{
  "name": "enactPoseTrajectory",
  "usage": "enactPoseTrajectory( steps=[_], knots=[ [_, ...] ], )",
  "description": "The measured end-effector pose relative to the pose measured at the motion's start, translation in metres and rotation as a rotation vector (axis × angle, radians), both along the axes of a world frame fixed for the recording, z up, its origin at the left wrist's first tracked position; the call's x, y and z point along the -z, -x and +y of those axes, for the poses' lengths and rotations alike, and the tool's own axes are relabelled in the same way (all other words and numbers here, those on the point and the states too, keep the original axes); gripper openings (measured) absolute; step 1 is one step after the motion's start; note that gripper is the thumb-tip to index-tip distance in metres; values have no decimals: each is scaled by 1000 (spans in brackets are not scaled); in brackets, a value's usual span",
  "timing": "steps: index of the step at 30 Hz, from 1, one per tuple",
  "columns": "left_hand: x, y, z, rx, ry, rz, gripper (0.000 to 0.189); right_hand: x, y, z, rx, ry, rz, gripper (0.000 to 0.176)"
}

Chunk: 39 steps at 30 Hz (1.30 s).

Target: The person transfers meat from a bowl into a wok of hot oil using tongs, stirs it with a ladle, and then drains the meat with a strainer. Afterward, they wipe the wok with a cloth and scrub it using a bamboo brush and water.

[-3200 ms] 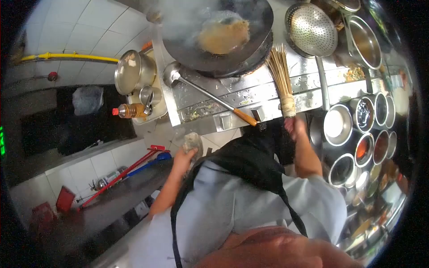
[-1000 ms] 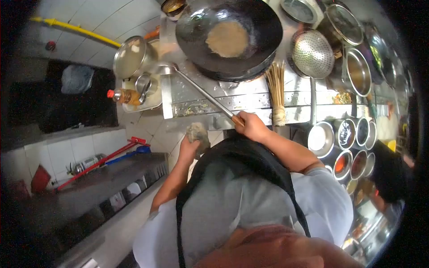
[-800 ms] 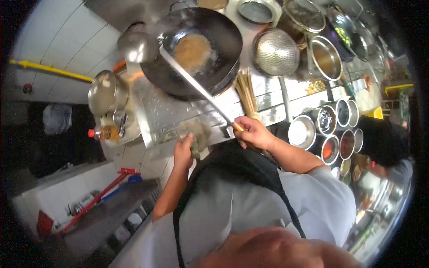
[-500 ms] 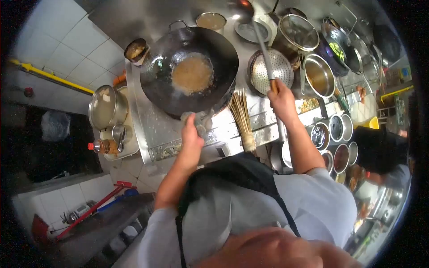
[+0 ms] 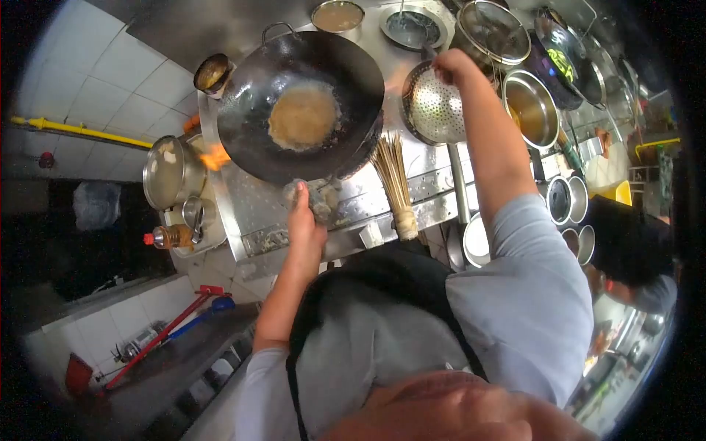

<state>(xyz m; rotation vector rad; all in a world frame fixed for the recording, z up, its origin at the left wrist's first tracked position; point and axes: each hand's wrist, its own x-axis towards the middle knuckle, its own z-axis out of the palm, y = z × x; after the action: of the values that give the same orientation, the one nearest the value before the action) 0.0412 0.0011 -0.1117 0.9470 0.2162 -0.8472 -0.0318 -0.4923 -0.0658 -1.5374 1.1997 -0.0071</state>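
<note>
My left hand (image 5: 304, 229) is closed around a grey cloth (image 5: 318, 200) against the near rim of a large black wok (image 5: 243, 132). A shallow pool of bubbling brown liquid (image 5: 303, 116) lies in the wok. My right hand (image 5: 454, 66) is closed in a fist beyond the perforated strainer (image 5: 435, 106). A short dark piece of the ladle (image 5: 429, 51) shows beside its fingers; the rest of the ladle is hidden or blurred. Between my hands, a bamboo wok brush (image 5: 397, 187) lies on the stove edge.
Flame (image 5: 215, 156) flares left of the wok, near a steel pot (image 5: 153, 176). A metal basin (image 5: 441, 33), a pot of amber liquid (image 5: 551, 125) and a mesh strainer (image 5: 523, 55) stand at the right. Several seasoning tins (image 5: 579, 200) sit nearer, beside another person (image 5: 625, 235).
My right hand has moved away from me with the ladle, out over the strainer's far side. My left hand stays at the wok's rim with the cloth. Flame now shows left of the wok.
</note>
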Motion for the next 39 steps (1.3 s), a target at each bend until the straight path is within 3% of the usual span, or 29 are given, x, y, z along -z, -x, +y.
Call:
enactPoseTrajectory(
  steps=[1, 4, 5, 6, 7, 8, 13, 15, 17, 21, 24, 29, 33, 35, 36, 37, 39],
  knots=[
    [3, 1, 1, -9, -8, 8, 46, -21, 11, 19, 260, -177, -340, 15],
    [13, -6, 7, 133, -176, -124, 50, -34, 28, 19, 442, -289, -492, 13],
    [0, 3, 12, 103, -198, -112, 50, -49, 39, 33, 386, -388, -530, 12],
    [-30, 13, 7, 61, -195, -293, 49, -36, 48, 21, 329, -451, -601, 11],
    [-52, 18, 3, 27, -191, -479, 48, -40, 55, 27, 350, -388, -594, 11],
    [-63, 18, 4, 21, -197, -478, 48, -58, 68, 41, 277, -454, -568, 11],
    [-70, 17, 1, -67, 18, -161, 43, -97, 123, 109, 274, -332, -590, 16],
    [-41, 6, -2, -64, -5, -151, 40, -119, 145, 145, 283, -304, -628, 21],
    [-24, -6, -9, -34, 65, 137, 38, -140, 162, 183, 234, -256, -571, 27],
    [-2, -10, -11, -81, 69, 58, 38, -169, 189, 251, 230, -264, -567, 31],
    [-26, -7, -9, -60, -97, 82, 43, -184, 205, 289, 97, -211, -466, 38],
    [-12, -11, -9, -79, -121, 44, 49, -188, 228, 329, 105, -114, -361, 44],
    [4, -16, -6, -26, -115, 19, 46, -161, 236, 345, 49, 1, -256, 53],
    [-6, -13, 4, 1, -80, -26, 43, -127, 240, 344, -24, 198, -89, 51],
    [-14, -9, 14, 32, -50, -68, 41, -116, 235, 349, -233, 506, 9, 55],
    [-24, -5, 24, 25, -51, -72, 41, -80, 242, 344, -454, 1125, 14, 65],
    [-43, 7, 55, 155, -134, -231, 36, -65, 236, 353, -467, 1037, 326, 68]
  ],
)
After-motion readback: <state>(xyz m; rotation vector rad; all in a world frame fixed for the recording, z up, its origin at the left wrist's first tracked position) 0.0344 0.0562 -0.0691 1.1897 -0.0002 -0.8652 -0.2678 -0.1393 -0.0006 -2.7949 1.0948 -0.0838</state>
